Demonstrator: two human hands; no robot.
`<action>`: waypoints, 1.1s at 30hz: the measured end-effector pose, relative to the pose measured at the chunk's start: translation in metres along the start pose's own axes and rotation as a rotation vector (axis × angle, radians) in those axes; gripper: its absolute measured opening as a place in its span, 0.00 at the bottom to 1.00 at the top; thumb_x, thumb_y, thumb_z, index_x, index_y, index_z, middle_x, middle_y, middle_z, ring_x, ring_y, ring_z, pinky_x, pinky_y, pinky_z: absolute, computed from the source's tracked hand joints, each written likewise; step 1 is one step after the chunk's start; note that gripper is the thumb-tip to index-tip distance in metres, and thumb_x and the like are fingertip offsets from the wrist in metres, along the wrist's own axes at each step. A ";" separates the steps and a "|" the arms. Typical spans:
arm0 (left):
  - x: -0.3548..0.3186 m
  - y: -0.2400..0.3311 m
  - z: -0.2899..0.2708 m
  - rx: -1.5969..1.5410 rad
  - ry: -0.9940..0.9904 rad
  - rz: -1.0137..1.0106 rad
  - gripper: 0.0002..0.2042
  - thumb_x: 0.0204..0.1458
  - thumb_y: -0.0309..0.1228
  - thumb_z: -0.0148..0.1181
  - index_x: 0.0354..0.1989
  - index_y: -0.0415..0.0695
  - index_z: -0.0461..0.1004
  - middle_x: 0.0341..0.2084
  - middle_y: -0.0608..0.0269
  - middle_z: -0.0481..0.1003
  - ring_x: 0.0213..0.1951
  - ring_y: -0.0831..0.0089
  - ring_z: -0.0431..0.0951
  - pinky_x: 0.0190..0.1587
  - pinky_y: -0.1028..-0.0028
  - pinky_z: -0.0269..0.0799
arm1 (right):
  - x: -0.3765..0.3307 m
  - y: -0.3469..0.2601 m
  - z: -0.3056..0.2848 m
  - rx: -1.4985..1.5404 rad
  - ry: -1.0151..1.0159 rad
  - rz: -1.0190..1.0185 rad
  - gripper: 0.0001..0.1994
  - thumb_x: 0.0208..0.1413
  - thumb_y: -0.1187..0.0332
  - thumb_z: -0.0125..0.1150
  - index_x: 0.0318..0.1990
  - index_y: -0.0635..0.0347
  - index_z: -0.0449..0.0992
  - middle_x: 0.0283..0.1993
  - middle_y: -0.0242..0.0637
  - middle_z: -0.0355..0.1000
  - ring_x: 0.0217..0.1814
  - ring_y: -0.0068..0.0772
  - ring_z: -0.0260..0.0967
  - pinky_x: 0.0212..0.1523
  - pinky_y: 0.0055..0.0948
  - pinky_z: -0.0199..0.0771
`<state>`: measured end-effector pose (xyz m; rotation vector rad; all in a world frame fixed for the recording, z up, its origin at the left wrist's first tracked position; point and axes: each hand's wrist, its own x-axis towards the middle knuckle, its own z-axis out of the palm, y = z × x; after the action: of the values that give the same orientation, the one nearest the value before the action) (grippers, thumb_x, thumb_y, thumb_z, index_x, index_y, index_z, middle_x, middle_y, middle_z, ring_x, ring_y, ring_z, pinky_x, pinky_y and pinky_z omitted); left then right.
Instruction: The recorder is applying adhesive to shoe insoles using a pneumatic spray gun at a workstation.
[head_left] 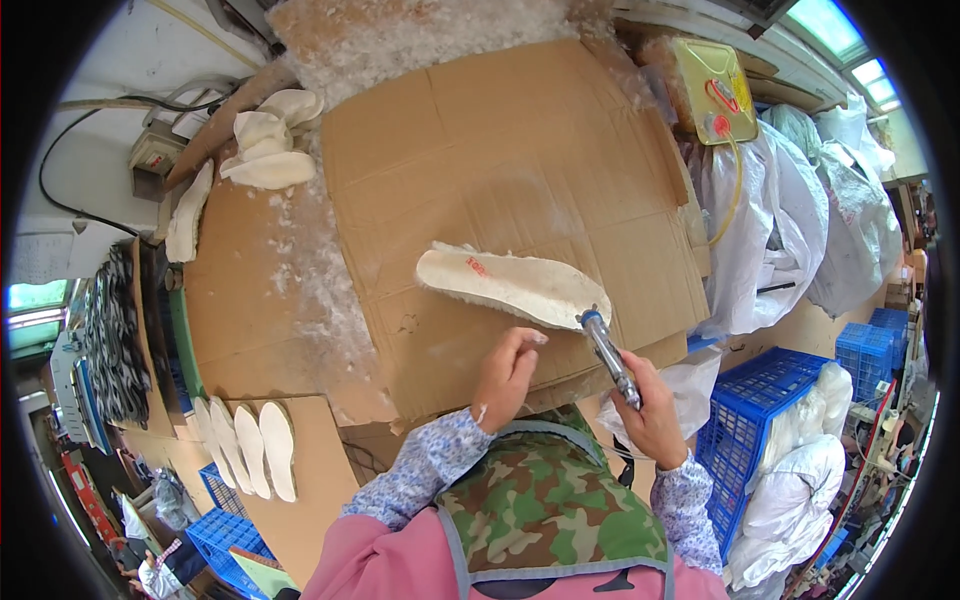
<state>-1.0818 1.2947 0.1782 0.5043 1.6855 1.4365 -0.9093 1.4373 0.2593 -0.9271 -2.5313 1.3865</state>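
tool handle: hidden in right hand | insole heel: under tool tip

white fleece insole lies flat on cardboard sheet, toe end toward right. right hand grips handheld rotary tool, its tip touching insole's right edge. left hand rests on cardboard just below insole, fingers curled. white fluff strewn left of cardboard. row of insoles at lower left.
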 end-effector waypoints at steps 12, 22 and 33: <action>0.098 -0.010 -0.085 1.003 -0.083 0.622 0.15 0.53 0.26 0.52 0.50 0.48 0.74 0.57 0.57 0.66 0.63 0.53 0.61 0.64 0.51 0.49 | 0.000 0.018 0.041 -0.116 0.009 0.084 0.27 0.45 0.81 0.54 0.57 0.64 0.64 0.46 0.54 0.68 0.49 0.60 0.67 0.48 0.45 0.69; 0.055 -0.019 -0.129 0.883 0.210 0.517 0.16 0.49 0.24 0.55 0.48 0.49 0.75 0.55 0.51 0.66 0.59 0.51 0.63 0.62 0.56 0.54 | 0.002 0.011 0.053 -0.110 0.181 0.087 0.25 0.46 0.82 0.55 0.56 0.63 0.67 0.44 0.51 0.69 0.43 0.55 0.69 0.43 0.41 0.70; 0.019 -0.009 -0.135 0.640 0.316 0.401 0.15 0.51 0.20 0.52 0.48 0.41 0.71 0.42 0.50 0.67 0.46 0.54 0.69 0.50 0.60 0.65 | -0.002 -0.016 0.052 0.022 0.320 0.034 0.18 0.55 0.74 0.60 0.53 0.65 0.69 0.35 0.43 0.70 0.35 0.37 0.70 0.37 0.31 0.69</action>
<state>-1.1980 1.2255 0.1613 1.0550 2.4157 1.2639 -0.9343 1.3923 0.2422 -1.0941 -2.2681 1.1626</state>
